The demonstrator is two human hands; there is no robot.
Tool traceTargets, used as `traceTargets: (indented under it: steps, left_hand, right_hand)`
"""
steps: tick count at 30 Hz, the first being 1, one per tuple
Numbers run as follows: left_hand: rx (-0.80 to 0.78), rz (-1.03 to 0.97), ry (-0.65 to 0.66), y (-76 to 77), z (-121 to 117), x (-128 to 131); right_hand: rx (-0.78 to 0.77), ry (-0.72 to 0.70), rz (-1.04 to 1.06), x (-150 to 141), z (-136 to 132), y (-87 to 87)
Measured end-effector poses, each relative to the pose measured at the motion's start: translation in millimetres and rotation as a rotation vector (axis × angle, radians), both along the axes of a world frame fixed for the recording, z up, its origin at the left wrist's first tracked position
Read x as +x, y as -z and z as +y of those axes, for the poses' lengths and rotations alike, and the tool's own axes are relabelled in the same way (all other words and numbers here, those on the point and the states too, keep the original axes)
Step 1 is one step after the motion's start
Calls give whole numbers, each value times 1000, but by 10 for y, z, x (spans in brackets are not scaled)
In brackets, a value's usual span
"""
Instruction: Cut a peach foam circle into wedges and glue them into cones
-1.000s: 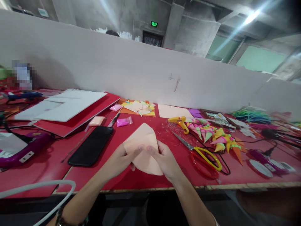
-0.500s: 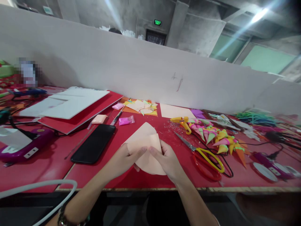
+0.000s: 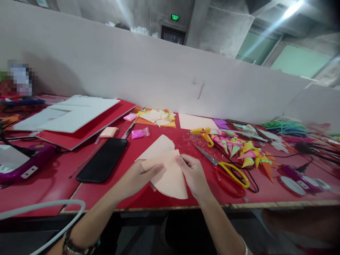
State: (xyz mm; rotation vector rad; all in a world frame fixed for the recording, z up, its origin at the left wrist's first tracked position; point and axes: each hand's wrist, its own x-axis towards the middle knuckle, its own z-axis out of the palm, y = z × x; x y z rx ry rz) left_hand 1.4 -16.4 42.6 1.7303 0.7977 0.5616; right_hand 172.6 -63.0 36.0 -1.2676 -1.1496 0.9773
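A peach-coloured sheet of paper (image 3: pixel 171 179), curved along its lower edge, is held between both hands just above the red tabletop. My left hand (image 3: pixel 142 179) pinches its left side, thumb on top and fingers underneath. On the right edge, near the upper corner, my right hand (image 3: pixel 193 173) grips the same paper with thumb and fingers. Another peach paper piece (image 3: pixel 158 147) shows behind it; whether the two are joined I cannot tell. Scissors (image 3: pixel 221 166) with one yellow and one red handle lie to the right of my right hand.
A black phone (image 3: pixel 103 160) lies left of my hands. Farther back are a pink packet (image 3: pixel 140 133), paper scraps (image 3: pixel 158 117) and a yellow glue gun (image 3: pixel 203 134). Small coloured cones (image 3: pixel 233 147) cluster at right. White boards (image 3: pixel 79 113) stand at left, before a pale partition (image 3: pixel 148 74).
My right thumb has slid up and right along the paper, apart from my left thumb. The paper's lower part looks more spread out. The camera view has shifted slightly.
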Motion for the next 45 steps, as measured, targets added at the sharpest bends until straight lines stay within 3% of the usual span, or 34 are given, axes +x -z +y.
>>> traceTargets:
  steps: [5,10,12,18,24,29,34,40,45]
  left_hand:
    - [106,133,40,-63,74,-77]
    - [176,91,103,-154,106,-93]
    - [208,111,131,-134,84,-62]
    - [562,265,126,7,20,25]
    - [592,282,123,0,12,25]
    - [590,242,138,-6,14,25]
    - [690,329,136,48,7,58]
    - [804,339,50,76,31,40]
    - [775,248,-50,-30,126,-142]
  right_hand:
    - [6,-64,-34,51,-6,20]
    - [-13,-251,-194,32,-53,31]
    - [-4,-318,-270,3,-76,16]
    - [2,-364,-328,-12,-90,1]
    - [65,-403,-417,-7,-79,-34]
    - [163,-303,-641,-62,-110,-46]
    - [219,-163,-854,-104,-107,16]
    - [234,-115,-947,-68,-75,11]
    - [191,-68,-999,151,-31,46]
